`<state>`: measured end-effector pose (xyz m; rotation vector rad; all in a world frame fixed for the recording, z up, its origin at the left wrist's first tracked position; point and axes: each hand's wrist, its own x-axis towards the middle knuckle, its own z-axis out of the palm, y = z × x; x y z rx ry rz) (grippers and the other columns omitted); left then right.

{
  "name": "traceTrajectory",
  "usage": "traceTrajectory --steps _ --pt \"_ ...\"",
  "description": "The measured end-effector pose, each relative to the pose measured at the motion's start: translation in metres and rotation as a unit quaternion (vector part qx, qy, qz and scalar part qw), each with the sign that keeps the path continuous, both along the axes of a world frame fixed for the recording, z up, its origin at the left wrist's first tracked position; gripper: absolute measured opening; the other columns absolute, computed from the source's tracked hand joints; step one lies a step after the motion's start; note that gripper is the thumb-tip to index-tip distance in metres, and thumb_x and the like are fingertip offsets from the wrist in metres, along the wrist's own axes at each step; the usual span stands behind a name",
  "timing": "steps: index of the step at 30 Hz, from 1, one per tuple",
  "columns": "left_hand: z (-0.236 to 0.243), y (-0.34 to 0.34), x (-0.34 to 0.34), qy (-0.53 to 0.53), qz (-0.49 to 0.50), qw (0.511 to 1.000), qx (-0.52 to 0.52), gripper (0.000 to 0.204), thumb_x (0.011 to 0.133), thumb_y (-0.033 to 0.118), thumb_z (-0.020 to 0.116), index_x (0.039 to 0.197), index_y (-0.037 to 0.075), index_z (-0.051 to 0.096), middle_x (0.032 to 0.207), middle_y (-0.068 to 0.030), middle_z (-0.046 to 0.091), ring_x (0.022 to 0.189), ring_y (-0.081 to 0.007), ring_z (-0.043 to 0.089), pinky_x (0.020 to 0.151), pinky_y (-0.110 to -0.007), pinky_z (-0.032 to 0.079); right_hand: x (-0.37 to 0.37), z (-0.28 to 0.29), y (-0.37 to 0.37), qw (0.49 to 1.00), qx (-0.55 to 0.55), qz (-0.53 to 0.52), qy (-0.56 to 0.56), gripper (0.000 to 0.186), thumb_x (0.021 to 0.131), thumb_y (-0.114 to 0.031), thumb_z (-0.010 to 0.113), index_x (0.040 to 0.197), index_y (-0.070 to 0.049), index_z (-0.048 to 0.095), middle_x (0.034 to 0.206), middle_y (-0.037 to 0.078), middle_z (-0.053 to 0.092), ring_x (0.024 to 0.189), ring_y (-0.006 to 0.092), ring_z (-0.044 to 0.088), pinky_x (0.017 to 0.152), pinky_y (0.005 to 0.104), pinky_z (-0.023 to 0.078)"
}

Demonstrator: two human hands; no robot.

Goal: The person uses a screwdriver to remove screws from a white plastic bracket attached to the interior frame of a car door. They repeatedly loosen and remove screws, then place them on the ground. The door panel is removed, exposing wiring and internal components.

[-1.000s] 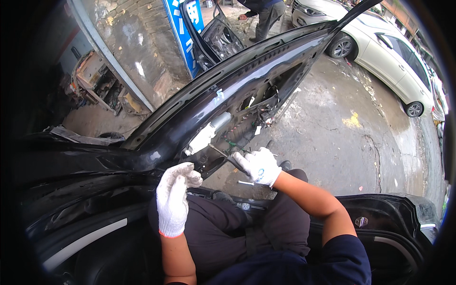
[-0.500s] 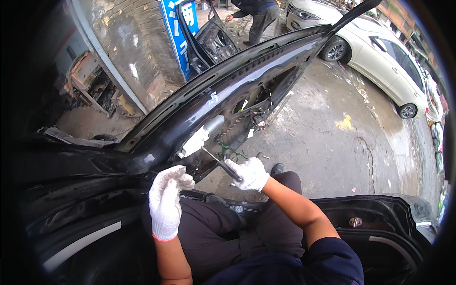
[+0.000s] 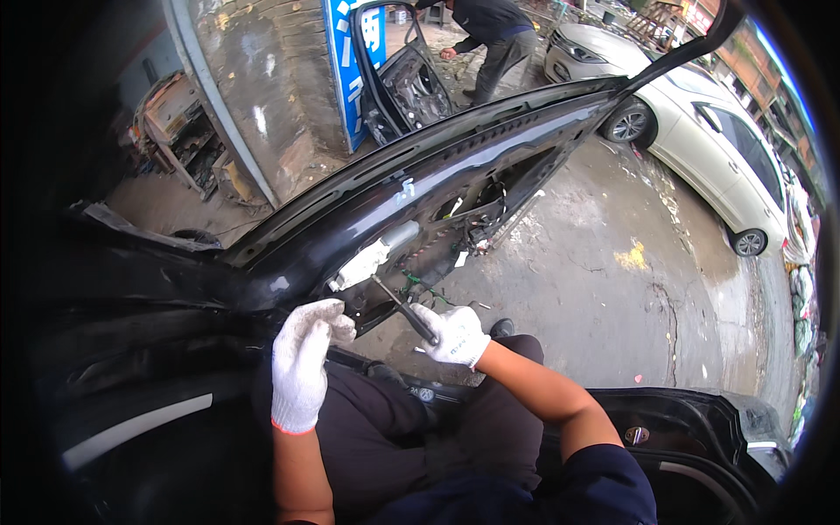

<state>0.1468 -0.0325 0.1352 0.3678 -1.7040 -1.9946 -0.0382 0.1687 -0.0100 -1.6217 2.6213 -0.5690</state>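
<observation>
The right hand [image 3: 457,335], in a white knit glove, grips a black-handled screwdriver [image 3: 418,324], its shaft pointing up and left. The left hand [image 3: 304,363], gloved alike, is raised beside it with fingers curled toward the thumb; whether it pinches anything cannot be told.

Around the person spreads cracked grey concrete ground [image 3: 569,289], damp in places. On it, to the right, a white car [image 3: 709,144] is parked, and at upper left rises a stained wall [image 3: 254,79]. The opened black car door [image 3: 341,214] slants across the middle, its edge covering part of what lies behind it; a black bar [image 3: 682,54] from its far end crosses in front of the white car. Beyond the door a co-worker [image 3: 494,39] in dark clothes bends forward, near a detached car door [image 3: 411,83] leaning by a blue sign [image 3: 354,92]. The person's dark trouser legs [image 3: 385,446] are spread below the hands.

A white-housed motor [image 3: 363,267] with a grey cylindrical end sits on the opened door, up and left of the right hand. The screwdriver's tip is at its lower edge; contact cannot be told. Just beside the shaft hang thin green wires [image 3: 424,284].
</observation>
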Motion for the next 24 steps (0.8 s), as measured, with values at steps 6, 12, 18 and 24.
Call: traceTrajectory --steps 6,12,18,24 --pt "0.002 -0.001 0.0 -0.007 -0.004 1.0 0.017 0.026 0.108 0.009 0.051 0.125 -0.005 0.066 0.104 -0.011 0.074 0.093 -0.017 0.071 0.09 -0.033 0.057 0.001 0.021 0.003 0.965 0.138 0.054 0.218 0.061 0.095 -0.026 0.053 0.149 0.003 0.049 0.076 0.008 0.071 0.059 0.0242 0.068 0.058 0.0431 0.046" --pt "0.001 -0.001 0.0 -0.002 -0.006 1.0 0.015 0.026 0.109 0.01 0.051 0.125 -0.005 0.066 0.104 -0.011 0.074 0.094 -0.0172 0.071 0.091 -0.033 0.057 -0.004 0.022 0.001 0.993 0.102 0.041 0.04 0.073 0.088 -0.039 0.068 0.149 -0.002 0.051 0.075 0.013 0.073 0.064 0.0324 0.071 0.062 0.0473 0.052" --pt "0.001 0.0 0.0 -0.014 -0.012 1.0 0.004 0.027 0.108 0.009 0.051 0.125 -0.005 0.066 0.104 -0.011 0.074 0.094 -0.0171 0.071 0.091 -0.033 0.057 -0.003 0.007 -0.001 0.998 0.056 0.032 0.017 0.077 0.083 -0.041 0.074 0.148 -0.005 0.052 0.068 0.012 0.069 0.059 0.0339 0.069 0.058 0.0462 0.053" --pt "0.003 0.0 -0.004 -0.018 0.005 1.0 -0.015 0.029 0.109 0.011 0.048 0.126 -0.006 0.064 0.104 -0.0131 0.073 0.093 -0.0206 0.072 0.088 -0.036 0.058 -0.003 -0.007 0.0 0.999 0.039 0.018 -0.017 0.081 0.079 -0.046 0.08 0.147 -0.009 0.054 0.065 0.011 0.067 0.057 0.0327 0.068 0.053 0.0453 0.051"
